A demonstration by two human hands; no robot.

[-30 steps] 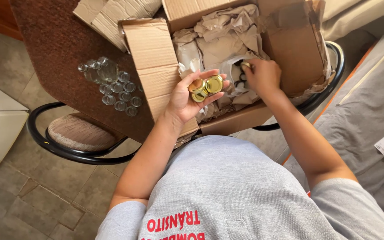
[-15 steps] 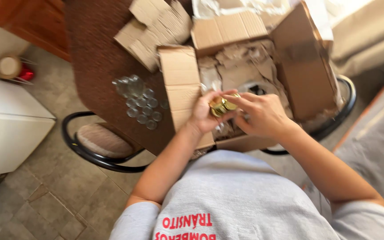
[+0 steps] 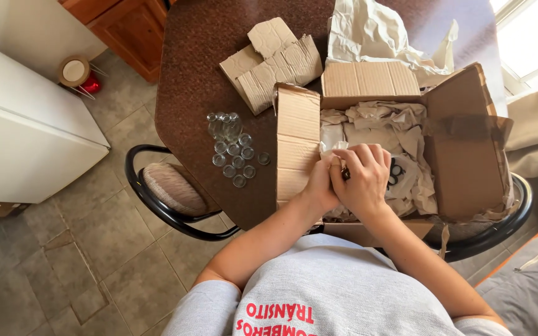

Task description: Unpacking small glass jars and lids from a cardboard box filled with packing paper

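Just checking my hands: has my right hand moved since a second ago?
Yes. The right hand has shifted left across the box, from the paper packing onto the left hand.

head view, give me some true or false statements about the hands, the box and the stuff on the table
1. Both hands are together over the open cardboard box. True: the left hand and right hand meet above its crumpled paper.
2. The small glass jars sit inside the box. False: they stand on the brown table, left of the box.
3. Loose cardboard pieces lie on the table beyond the jars. True.
4. The chair has a red frame. False: its frame is black.
5. The right hand rests on the jars. False: it is over the box, apart from them.
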